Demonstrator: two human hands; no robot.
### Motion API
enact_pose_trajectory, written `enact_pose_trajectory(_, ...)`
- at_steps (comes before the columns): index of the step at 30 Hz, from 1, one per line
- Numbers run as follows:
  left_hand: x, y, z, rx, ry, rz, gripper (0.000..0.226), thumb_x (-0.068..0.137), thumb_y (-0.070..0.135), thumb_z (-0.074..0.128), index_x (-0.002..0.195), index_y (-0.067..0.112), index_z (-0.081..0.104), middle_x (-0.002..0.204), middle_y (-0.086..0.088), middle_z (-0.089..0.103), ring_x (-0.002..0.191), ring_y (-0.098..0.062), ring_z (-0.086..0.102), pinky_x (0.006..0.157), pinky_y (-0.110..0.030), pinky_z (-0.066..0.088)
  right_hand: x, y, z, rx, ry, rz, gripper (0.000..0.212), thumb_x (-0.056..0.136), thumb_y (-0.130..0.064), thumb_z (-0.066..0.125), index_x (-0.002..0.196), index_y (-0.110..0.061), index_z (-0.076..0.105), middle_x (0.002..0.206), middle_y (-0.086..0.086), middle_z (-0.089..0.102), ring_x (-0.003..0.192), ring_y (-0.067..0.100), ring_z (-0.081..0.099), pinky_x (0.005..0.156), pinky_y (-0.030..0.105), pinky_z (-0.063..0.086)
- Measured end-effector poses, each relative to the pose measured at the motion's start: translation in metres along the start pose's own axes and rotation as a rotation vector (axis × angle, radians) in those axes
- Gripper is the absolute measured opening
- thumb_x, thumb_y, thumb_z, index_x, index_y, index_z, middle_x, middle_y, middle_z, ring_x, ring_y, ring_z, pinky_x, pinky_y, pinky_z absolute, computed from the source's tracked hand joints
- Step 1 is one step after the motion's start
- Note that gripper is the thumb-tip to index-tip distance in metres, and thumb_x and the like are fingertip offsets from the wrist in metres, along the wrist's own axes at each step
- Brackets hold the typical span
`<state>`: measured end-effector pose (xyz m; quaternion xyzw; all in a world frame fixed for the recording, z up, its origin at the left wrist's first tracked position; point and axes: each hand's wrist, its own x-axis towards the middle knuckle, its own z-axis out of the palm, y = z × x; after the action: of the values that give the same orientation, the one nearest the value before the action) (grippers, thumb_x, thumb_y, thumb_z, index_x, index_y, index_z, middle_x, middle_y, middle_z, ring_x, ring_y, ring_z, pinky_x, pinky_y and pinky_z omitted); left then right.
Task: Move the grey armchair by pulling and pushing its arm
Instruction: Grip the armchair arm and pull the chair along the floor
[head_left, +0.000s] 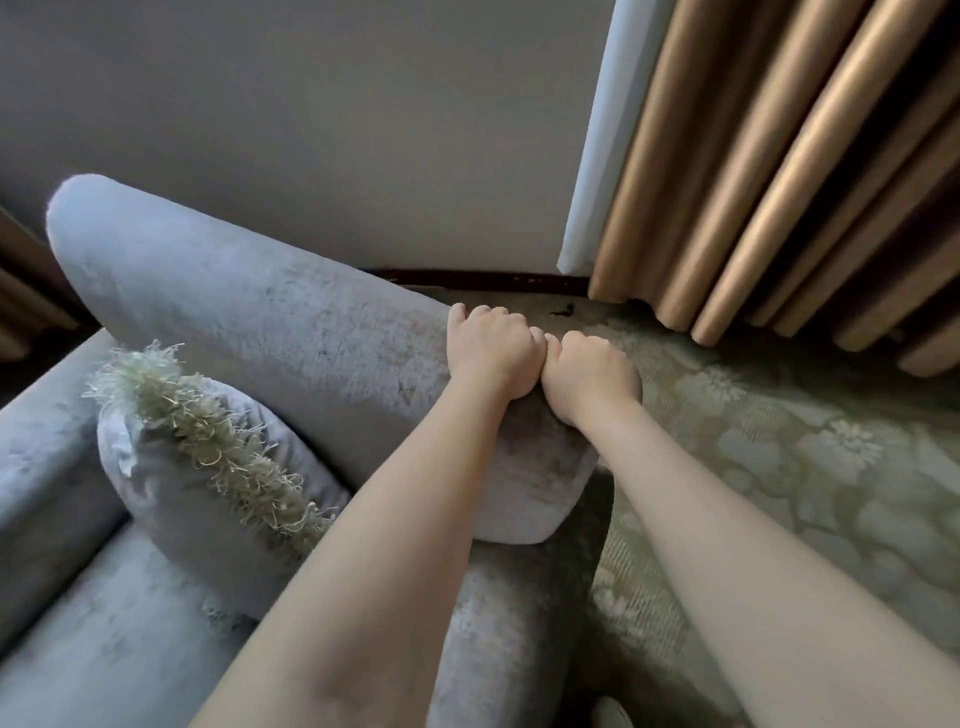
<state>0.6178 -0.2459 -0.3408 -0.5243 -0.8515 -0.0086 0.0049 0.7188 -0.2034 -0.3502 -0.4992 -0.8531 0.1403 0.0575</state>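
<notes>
The grey armchair (249, 317) fills the left and middle of the head view, covered in plush velvet-like fabric. Its padded arm runs from the upper left down to the centre. My left hand (491, 351) and my right hand (589, 376) sit side by side on the arm's outer edge, knuckles touching, fingers curled over the far side and gripping the arm. The fingertips are hidden behind the arm. Both forearms reach in from the bottom of the frame.
A grey cushion with a shaggy pale fringe (208, 441) leans on the seat against the arm. Gold-brown curtains (779, 171) hang at the right, reaching the floor. A plain grey wall (311, 114) with a dark skirting stands just behind the chair. A green floral carpet (805, 467) covers the floor at right.
</notes>
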Motion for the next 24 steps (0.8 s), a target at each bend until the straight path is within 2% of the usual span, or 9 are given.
enact_pose_trajectory(7,0.005,-0.005,0.006,-0.013,0.083,0.019,0.039,0.093,0.032,0.03,0.083,0.017,0.065,0.098,-0.002,0.065,0.098,-0.024,0.054,0.091,-0.041,0.028,0.004,-0.004,0.004,-0.024,0.072,0.046,0.05,0.097,-0.042,0.023,0.104,-0.012,0.063,0.107,0.014,0.064,0.098,0.035,0.059,0.067,0.034,0.034)
enact_pose_trajectory(13,-0.003,-0.007,0.003,0.016,0.036,0.072,0.043,0.096,0.031,0.025,0.104,0.019,0.066,0.115,0.001,0.062,0.114,-0.022,0.05,0.094,-0.04,0.027,-0.008,-0.01,0.0,-0.043,0.04,0.018,0.055,0.099,-0.041,0.017,0.117,-0.008,0.057,0.121,0.016,0.059,0.111,0.035,0.055,0.082,0.038,0.041)
enact_pose_trajectory(20,-0.055,0.018,0.002,-0.031,0.01,0.097,0.044,0.095,0.034,0.026,0.098,0.016,0.065,0.11,-0.003,0.063,0.108,-0.024,0.052,0.098,-0.042,0.027,-0.067,0.012,-0.003,-0.03,0.043,0.086,0.054,0.099,-0.041,0.019,0.115,-0.007,0.057,0.118,0.015,0.06,0.109,0.034,0.055,0.085,0.038,0.041)
enact_pose_trajectory(24,-0.065,0.026,-0.005,-0.066,-0.006,0.093,0.044,0.094,0.036,0.026,0.101,0.015,0.065,0.115,-0.005,0.062,0.113,-0.024,0.051,0.104,-0.044,0.022,-0.083,0.017,-0.014,-0.014,0.007,0.097,0.055,0.099,-0.041,0.018,0.118,-0.006,0.056,0.121,0.016,0.058,0.111,0.033,0.054,0.087,0.039,0.041)
